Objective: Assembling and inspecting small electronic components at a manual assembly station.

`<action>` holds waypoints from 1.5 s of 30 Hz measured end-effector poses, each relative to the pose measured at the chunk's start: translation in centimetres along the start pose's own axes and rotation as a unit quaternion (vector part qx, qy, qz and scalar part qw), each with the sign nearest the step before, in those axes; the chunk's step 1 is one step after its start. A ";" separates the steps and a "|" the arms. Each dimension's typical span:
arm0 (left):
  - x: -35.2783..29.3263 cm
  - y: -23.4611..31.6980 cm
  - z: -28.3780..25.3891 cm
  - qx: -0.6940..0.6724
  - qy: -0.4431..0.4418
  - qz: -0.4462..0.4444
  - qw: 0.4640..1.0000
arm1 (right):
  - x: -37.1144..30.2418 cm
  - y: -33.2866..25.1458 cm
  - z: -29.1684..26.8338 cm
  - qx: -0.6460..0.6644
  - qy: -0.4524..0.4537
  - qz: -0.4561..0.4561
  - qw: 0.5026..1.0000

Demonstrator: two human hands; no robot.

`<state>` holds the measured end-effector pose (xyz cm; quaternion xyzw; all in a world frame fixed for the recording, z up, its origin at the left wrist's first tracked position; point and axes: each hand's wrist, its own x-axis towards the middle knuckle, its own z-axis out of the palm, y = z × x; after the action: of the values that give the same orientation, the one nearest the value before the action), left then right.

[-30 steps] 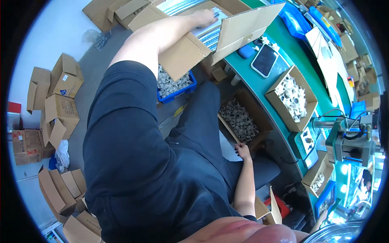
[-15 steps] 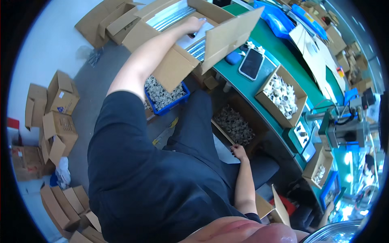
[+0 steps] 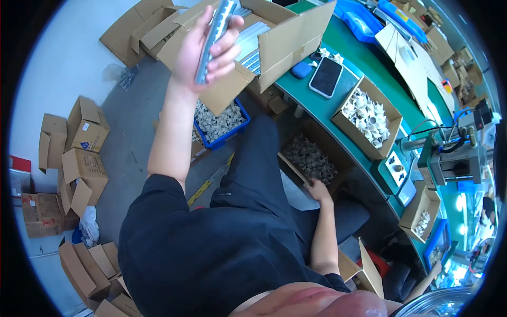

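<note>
Above the open brown cardboard carton (image 3: 274, 47) at the upper middle of the view, the left hand (image 3: 203, 50) is raised on an outstretched arm and grips a slim grey metallic tube (image 3: 214, 37), or perhaps a tight bundle of such tubes; which one cannot be told. Its long axis runs steeply, upper end tilted slightly to the right, lower end poking out below the palm. Fingers of the left hand curl fully round the tube from the right side, thumb on the left, closed firmly with no gap showing. More pale tubes of the same kind lie in the carton just beyond and to the right of the hand, so the held piece is clear of the stack, not touching it. The right hand (image 3: 319, 189) is well apart, low at the person's lap, resting on the near rim of a brown cardboard box of small grey parts (image 3: 309, 158) that sits under the edge of the green workbench (image 3: 364, 63); fingers loosely bent over the edge, holding nothing that can be seen. A blue plastic bin of pale small parts (image 3: 219, 121) sits on the floor below the raised forearm. A dark phone (image 3: 326, 76) lies flat on the bench beside another open box of white folded pieces (image 3: 367, 113). The left hand is far nearer the tube than the right.
</note>
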<state>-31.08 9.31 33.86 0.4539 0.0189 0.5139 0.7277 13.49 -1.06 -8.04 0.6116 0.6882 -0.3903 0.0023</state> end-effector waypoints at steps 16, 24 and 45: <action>-0.3 -24.7 8.6 0.089 -0.054 -0.282 0.954 | -16.7 -18.5 -23.0 0.278 0.258 -0.370 0.848; -0.5 -29.8 8.4 -0.022 -0.098 -0.374 0.922 | -17.0 -12.5 -23.1 0.398 0.335 -0.218 0.826; -13.0 -44.8 -2.0 0.013 0.064 -0.642 0.764 | -17.9 -0.3 -36.9 0.184 0.206 -0.038 0.960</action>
<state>-5.46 -2.03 -3.51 0.3112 0.3596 -0.0456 0.8785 35.30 3.82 26.40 0.6420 0.6130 -0.3754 -0.2667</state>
